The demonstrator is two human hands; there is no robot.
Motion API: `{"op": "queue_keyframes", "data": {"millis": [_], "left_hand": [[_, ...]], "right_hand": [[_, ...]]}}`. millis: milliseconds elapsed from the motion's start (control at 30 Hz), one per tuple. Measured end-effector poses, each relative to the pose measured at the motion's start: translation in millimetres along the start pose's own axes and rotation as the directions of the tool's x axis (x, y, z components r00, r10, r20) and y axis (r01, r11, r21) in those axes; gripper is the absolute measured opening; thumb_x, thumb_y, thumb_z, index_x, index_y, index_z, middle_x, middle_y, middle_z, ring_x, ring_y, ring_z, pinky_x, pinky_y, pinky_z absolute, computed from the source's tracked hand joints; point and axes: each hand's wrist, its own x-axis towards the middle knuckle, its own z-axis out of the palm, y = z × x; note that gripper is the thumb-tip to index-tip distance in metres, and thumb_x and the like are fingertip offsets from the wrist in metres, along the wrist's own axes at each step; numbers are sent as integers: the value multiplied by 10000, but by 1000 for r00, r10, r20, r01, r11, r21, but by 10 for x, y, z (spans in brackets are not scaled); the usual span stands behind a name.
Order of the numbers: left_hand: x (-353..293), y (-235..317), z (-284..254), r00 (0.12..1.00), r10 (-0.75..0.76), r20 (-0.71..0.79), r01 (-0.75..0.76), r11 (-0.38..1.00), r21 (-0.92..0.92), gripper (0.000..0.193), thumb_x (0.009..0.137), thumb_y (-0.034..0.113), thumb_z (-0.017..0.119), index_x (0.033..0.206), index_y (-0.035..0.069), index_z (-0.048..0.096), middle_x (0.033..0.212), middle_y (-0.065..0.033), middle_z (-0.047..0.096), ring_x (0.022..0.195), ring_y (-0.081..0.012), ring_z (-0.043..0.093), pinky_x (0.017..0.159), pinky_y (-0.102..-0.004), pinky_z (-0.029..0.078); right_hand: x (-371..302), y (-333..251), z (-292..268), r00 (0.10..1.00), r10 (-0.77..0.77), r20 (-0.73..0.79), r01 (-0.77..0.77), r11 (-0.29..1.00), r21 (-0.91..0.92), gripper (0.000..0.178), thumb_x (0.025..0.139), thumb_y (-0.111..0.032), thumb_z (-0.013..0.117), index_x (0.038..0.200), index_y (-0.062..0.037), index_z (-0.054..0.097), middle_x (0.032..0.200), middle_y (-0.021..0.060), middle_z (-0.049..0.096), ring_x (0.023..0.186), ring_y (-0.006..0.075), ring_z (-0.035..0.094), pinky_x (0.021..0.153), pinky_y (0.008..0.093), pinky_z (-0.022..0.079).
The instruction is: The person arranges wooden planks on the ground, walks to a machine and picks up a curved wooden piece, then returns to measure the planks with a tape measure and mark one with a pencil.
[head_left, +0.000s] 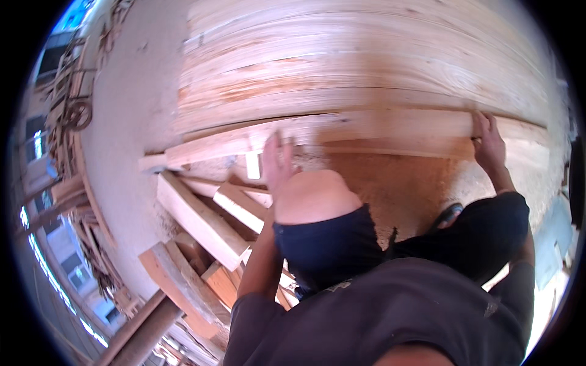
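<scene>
A long pale wooden beam [390, 125] lies across in front of me, along the near edge of a wide surface of planks [354, 67]. My right hand [490, 146] is at the beam's right part, its fingers curled over the wood. Beside the beam's left half is my left hand [279, 163], somewhat blurred, with its fingers stretched out and apart. Its fingertips reach the beam's near face, and part of this hand is hidden behind my bare knee [317, 192].
Several cut timber pieces [204, 219] lie piled at the left of my legs, with a thicker block [183, 290] nearer me. Sawdust-covered ground [390, 183] shows below the beam. Stacked wood scraps and a wheel [78, 114] stand along the far left.
</scene>
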Motion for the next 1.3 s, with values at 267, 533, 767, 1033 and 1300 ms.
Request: {"op": "queue_keyframes", "data": {"millis": [267, 533, 767, 1033, 1300], "left_hand": [[983, 80, -55, 888, 228, 399, -214, 973, -81, 792, 689, 88, 786, 1407, 109, 453, 1214, -166, 516, 1183, -362, 479, 974, -458, 407], [715, 175, -663, 932, 269, 245, -242, 961, -133, 770, 649, 121, 812, 1362, 154, 522, 1097, -116, 561, 1082, -319, 519, 924, -422, 425], [385, 17, -1517, 946, 266, 186, -272, 962, 4, 808, 609, 169, 834, 1354, 134, 523, 1075, -128, 559, 1031, -296, 528, 896, -426, 427], [-193, 33, -2522, 994, 112, -1, -110, 981, 160, 842, 513, 171, 832, 1305, 142, 549, 1087, -133, 565, 892, -320, 543, 798, -465, 453], [-1316, -82, -3163, 914, -202, -351, 339, 856, 390, 646, 636, 329, 865, 1038, -44, 523, 840, -160, 492, 737, -360, 471, 677, -456, 391]], "right_hand": [[330, 151, 74, 956, 33, 293, 45, 966, -256, 774, 698, 91, 630, 1407, -93, 380, 1303, 191, 524, 1146, 390, 562, 837, 457, 545], [74, 55, -213, 991, -85, 101, 103, 978, -183, 627, 669, 106, 594, 1273, -13, 474, 1240, 239, 562, 1095, 406, 579, 878, 463, 525], [381, -585, -888, 946, -320, -45, 308, 935, -174, 653, 627, 75, 614, 1261, -7, 485, 1256, 224, 551, 1126, 400, 562, 907, 460, 501], [1377, -1564, -1656, 795, -558, -238, 516, 828, -218, 680, 618, -37, 758, 1248, -42, 502, 1292, 184, 552, 1127, 383, 577, 912, 448, 504], [1918, -3890, -2088, 672, -561, -483, 643, 766, 4, 613, 743, 2, 602, 1342, -77, 494, 1217, 153, 585, 1021, 340, 598, 826, 431, 514]]}}
